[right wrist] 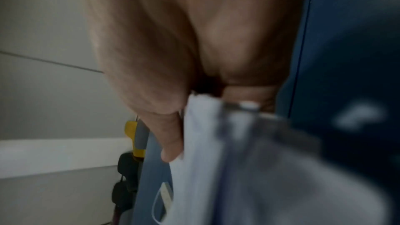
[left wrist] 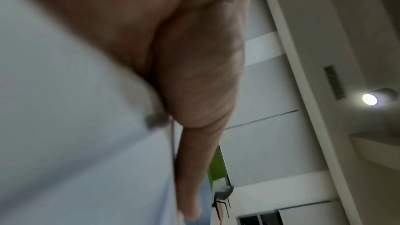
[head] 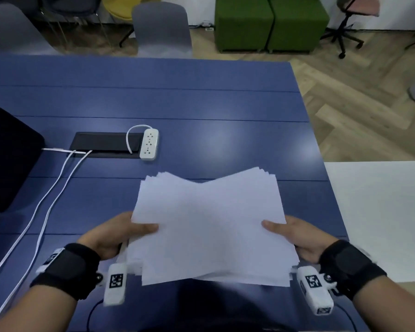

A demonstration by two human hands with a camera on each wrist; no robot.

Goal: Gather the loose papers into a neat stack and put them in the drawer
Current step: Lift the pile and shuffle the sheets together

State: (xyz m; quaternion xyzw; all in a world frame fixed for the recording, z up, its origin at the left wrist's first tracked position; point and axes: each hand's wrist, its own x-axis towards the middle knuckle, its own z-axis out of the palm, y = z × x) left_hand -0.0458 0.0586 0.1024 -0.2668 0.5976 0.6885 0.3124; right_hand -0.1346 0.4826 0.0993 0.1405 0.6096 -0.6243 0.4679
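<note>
Now both grips clamp the papers point(head: 209, 226) between them: left hand point(head: 115, 236), right hand point(head: 297, 238).

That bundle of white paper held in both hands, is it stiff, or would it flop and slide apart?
Probably floppy: the papers dip in the middle between the left hand and right hand. Likely slippery too, since the far edges fan out unevenly.

Both wrist views are blurred; the papers point(head: 209, 226) hide each hand's fingers underneath.
</note>
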